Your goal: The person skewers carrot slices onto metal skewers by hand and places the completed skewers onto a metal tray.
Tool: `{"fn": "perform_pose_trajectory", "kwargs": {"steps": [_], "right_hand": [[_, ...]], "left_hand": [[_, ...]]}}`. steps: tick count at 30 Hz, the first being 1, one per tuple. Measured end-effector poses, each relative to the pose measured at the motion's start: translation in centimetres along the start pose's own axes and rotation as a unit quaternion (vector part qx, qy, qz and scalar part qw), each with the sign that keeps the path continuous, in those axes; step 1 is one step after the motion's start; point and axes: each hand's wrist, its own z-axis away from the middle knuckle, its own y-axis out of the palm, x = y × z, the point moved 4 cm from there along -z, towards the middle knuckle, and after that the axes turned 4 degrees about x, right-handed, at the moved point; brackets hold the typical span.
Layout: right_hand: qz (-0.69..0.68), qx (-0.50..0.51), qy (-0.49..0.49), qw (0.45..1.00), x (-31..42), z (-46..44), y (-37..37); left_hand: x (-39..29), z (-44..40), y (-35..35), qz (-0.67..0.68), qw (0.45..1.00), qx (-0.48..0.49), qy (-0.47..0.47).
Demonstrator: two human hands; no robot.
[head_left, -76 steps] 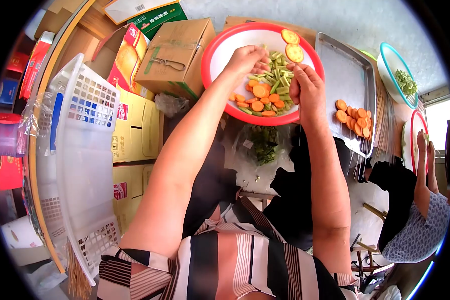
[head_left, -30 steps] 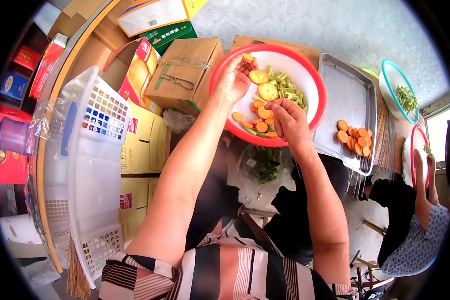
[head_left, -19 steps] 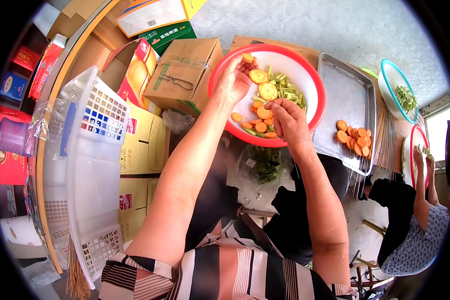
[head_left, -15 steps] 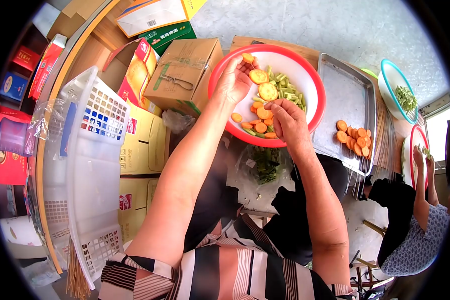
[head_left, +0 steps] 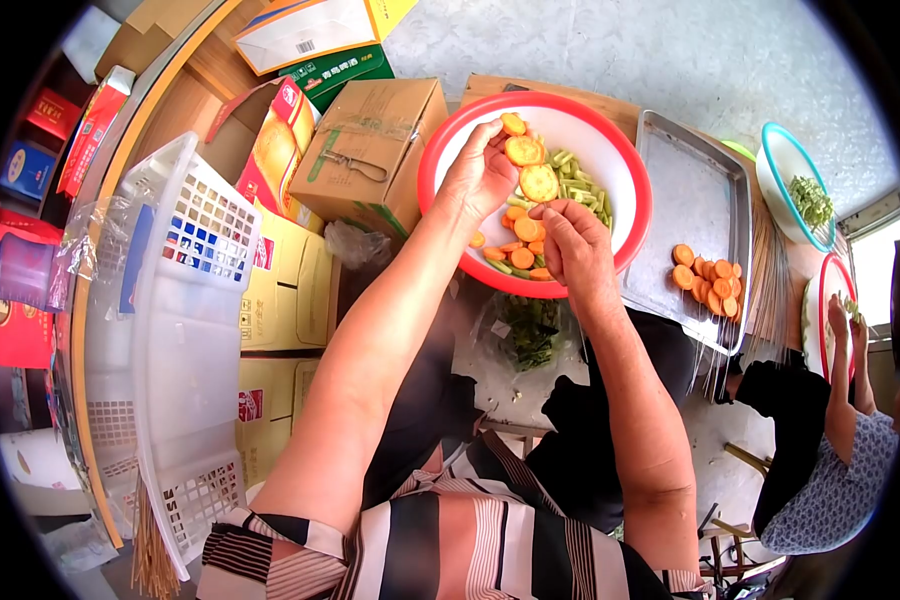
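Note:
My left hand (head_left: 478, 172) is over the left side of a white bowl with a red rim (head_left: 635, 170). Its fingers are curled around orange-yellow carrot slices; one slice (head_left: 513, 124) shows above the fingertips. Two larger slices (head_left: 539, 183) sit in a row between my hands. My right hand (head_left: 578, 240) is closed in a pinch just below that row, and what its fingertips grip is too small to make out. Inside the bowl lie more carrot slices (head_left: 526, 230) and cut green stalks (head_left: 576, 183).
Right of the bowl, a metal tray (head_left: 685, 170) holds a cluster of carrot slices (head_left: 715, 283), with thin skewers (head_left: 768, 270) beside it. Cardboard boxes (head_left: 370, 140) and a white plastic basket (head_left: 185, 350) stand left. Another person (head_left: 840, 470) works at far right.
My left hand and the slices by it have shifted slightly right and down. The right hand stays almost in place, still pinched.

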Motion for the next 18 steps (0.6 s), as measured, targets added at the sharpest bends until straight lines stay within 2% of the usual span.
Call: {"fn": "perform_pose_trajectory", "kwargs": {"steps": [9, 13, 18], "right_hand": [[-0.003, -0.001, -0.007, 1.000, -0.3, -0.1, -0.1], [0.029, -0.014, -0.043, 0.999, -0.6, -0.6, -0.2], [0.040, -0.004, -0.028, 0.999, -0.7, -0.4, 0.2]], "left_hand": [[-0.1, 0.2, 0.6, 0.020, 0.999, 0.031, -0.013], [-0.7, 0.7, 2.1, -0.005, 0.998, 0.054, -0.015], [0.2, 1.0, 2.4, -0.043, 0.997, 0.054, -0.017]]}}
